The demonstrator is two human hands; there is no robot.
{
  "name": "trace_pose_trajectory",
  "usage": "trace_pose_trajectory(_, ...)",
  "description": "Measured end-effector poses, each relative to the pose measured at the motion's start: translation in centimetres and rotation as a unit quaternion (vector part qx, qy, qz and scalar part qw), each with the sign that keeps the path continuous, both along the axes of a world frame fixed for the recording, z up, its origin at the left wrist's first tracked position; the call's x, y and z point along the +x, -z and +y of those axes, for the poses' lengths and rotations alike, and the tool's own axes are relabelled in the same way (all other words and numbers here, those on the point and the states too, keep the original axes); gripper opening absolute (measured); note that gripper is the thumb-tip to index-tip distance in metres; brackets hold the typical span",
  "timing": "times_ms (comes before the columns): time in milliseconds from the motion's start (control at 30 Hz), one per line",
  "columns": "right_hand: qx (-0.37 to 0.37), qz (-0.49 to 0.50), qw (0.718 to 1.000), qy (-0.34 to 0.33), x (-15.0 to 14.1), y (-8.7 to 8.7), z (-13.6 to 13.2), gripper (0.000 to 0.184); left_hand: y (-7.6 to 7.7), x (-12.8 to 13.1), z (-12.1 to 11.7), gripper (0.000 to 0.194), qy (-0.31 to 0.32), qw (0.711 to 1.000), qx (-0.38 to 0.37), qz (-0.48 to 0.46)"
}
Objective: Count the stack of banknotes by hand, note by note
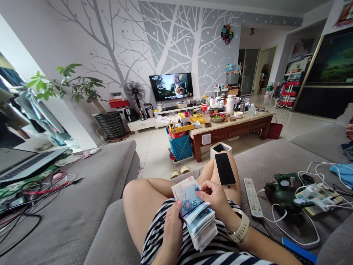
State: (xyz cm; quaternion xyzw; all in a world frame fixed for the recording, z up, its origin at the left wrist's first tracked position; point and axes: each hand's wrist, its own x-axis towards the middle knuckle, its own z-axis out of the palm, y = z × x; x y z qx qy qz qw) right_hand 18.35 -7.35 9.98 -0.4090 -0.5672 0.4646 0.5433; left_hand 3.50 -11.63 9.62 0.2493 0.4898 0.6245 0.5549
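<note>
A thick folded wad of banknotes (202,228) lies over my lap, gripped along its left side by my left hand (174,220). Blue 10 notes show on top, their upper part fanned up and away. Thumb and fingertips of my right hand (216,200) pinch the right edge of the upright blue banknote (188,197). A pale-strapped watch (240,226) is on my right wrist. On my right leg rests a smartphone (225,169) with a dark screen. My left fingers behind the wad are hidden.
To my right on the sofa lie a white remote control (253,198), a dark green figure (286,197) and a power strip (320,197) with white cables. Tangled cables (24,206) and a laptop (30,162) are at left. Ahead stands a cluttered coffee table (231,134).
</note>
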Motion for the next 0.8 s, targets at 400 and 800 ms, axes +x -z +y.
trace_pose_trajectory(400, 0.022, 0.022, 0.999, 0.001, 0.1, -0.8, -0.7, 0.028, -0.9, 0.3, 0.3, 0.025, -0.007, 0.999, 0.021, -0.032)
trace_pose_trajectory(800, 0.038, 0.044, 0.991, -0.123, 0.7, -1.6, -1.1, 0.028, -6.2, 0.5, -2.0, 0.011, -0.022, 0.989, 0.041, 0.144)
